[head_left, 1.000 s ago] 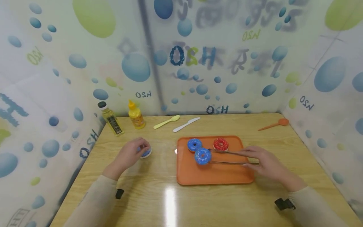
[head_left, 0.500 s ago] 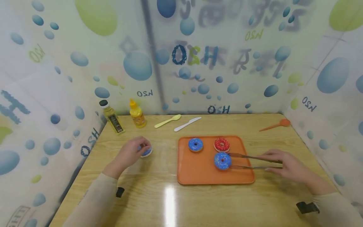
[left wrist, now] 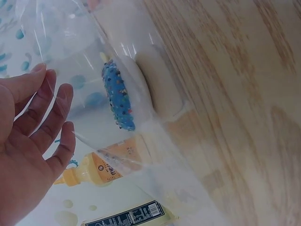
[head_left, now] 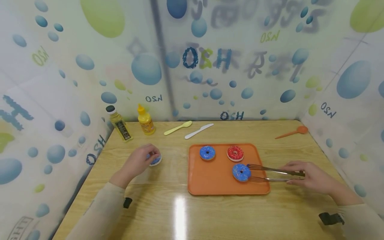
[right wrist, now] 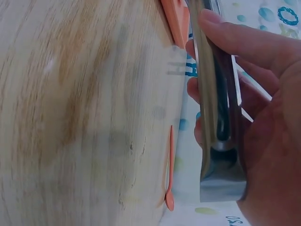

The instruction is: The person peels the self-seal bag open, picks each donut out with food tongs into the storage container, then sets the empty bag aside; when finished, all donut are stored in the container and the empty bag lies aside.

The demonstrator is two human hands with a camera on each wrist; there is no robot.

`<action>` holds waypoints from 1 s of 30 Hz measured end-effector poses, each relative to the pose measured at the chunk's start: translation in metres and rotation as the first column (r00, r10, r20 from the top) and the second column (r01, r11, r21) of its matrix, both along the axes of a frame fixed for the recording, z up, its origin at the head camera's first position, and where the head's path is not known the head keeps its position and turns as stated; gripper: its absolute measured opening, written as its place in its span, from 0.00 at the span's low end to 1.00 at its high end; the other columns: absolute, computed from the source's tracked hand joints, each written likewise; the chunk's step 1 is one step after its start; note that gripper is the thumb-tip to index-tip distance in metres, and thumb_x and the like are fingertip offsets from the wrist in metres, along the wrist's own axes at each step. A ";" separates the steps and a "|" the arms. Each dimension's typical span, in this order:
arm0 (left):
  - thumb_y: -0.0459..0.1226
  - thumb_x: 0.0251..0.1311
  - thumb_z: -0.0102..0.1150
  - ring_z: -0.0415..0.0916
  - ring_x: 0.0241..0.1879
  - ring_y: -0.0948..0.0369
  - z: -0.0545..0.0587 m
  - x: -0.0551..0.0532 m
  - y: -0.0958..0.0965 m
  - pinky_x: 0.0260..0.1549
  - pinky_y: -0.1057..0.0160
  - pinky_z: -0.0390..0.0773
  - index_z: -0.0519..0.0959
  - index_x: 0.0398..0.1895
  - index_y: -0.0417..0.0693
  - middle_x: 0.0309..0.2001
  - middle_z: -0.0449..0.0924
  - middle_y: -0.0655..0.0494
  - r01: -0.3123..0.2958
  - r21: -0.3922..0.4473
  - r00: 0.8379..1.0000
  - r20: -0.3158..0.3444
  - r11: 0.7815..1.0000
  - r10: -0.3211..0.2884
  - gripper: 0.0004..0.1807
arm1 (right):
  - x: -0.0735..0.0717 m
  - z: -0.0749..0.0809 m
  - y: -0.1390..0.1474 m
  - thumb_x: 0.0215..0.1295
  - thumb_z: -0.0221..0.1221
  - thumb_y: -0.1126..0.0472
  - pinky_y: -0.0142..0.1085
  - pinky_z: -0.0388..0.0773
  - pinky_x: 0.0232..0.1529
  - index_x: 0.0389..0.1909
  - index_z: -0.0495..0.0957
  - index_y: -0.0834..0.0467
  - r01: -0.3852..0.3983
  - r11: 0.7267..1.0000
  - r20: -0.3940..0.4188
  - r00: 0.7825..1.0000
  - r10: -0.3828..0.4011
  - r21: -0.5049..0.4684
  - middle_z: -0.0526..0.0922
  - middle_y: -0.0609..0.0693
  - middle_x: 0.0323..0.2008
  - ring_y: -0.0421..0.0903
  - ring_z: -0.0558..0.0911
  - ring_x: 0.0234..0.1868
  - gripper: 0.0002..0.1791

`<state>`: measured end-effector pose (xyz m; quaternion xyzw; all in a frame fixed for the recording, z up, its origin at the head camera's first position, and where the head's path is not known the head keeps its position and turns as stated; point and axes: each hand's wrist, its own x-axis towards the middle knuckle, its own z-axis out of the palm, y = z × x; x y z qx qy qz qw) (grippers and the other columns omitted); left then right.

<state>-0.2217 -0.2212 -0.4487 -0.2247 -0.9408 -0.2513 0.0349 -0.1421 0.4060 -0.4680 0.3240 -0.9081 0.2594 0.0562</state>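
My right hand (head_left: pixel 313 178) grips metal tongs (head_left: pixel 279 172) with fork-like ends, also seen close up in the right wrist view. The tongs' tips stand apart at the right edge of a blue sprinkled donut (head_left: pixel 241 172), low over or on the orange tray (head_left: pixel 210 183); I cannot tell whether they still clasp it. Another blue donut (head_left: pixel 207 153) and a red donut (head_left: pixel 235 153) lie along the tray's back. My left hand (left wrist: pixel 40 113) pinches the edge of a clear plastic bag (left wrist: pixel 160 136). Behind the film is a blue sprinkled donut with a white base (left wrist: pixel 117 96).
An oil bottle (head_left: pixel 121 126) and a yellow squeeze bottle (head_left: pixel 146 123) stand at the back left. A yellow spoon (head_left: pixel 177 128) and white knife (head_left: pixel 199 131) lie behind the tray. An orange spoon (head_left: pixel 292 132) is at the back right. Patterned walls enclose the table (head_left: pixel 210 213).
My right hand and the tongs have moved right, and the blue donut has gone with them from the tray's left half to its right front. The left hand stays in place.
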 end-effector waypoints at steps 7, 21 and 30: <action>0.37 0.70 0.64 0.80 0.42 0.60 -0.001 0.000 -0.001 0.45 0.51 0.84 0.83 0.42 0.46 0.40 0.83 0.58 -0.001 -0.005 1.000 -0.010 1.000 0.001 0.04 | -0.001 0.003 0.000 0.52 0.78 0.58 0.30 0.72 0.26 0.58 0.84 0.49 0.015 1.000 0.076 0.997 -0.017 0.021 0.87 0.48 0.48 0.34 0.78 0.37 0.29; 0.39 0.71 0.63 0.81 0.43 0.59 0.001 0.000 0.000 0.45 0.51 0.84 0.83 0.43 0.48 0.41 0.83 0.59 -0.023 -0.006 1.000 0.016 1.000 0.023 0.05 | 0.000 0.026 -0.041 0.51 0.80 0.55 0.30 0.75 0.32 0.57 0.85 0.46 0.112 0.994 0.030 0.993 -0.113 0.014 0.87 0.43 0.45 0.34 0.79 0.39 0.29; 0.41 0.72 0.62 0.80 0.42 0.60 0.001 -0.002 0.000 0.44 0.53 0.83 0.83 0.41 0.48 0.40 0.83 0.59 -0.018 -0.004 1.000 0.002 1.000 0.018 0.06 | -0.001 0.023 -0.100 0.55 0.77 0.57 0.35 0.79 0.34 0.57 0.86 0.47 0.163 0.984 -0.062 0.985 -0.159 0.069 0.87 0.46 0.46 0.44 0.83 0.40 0.26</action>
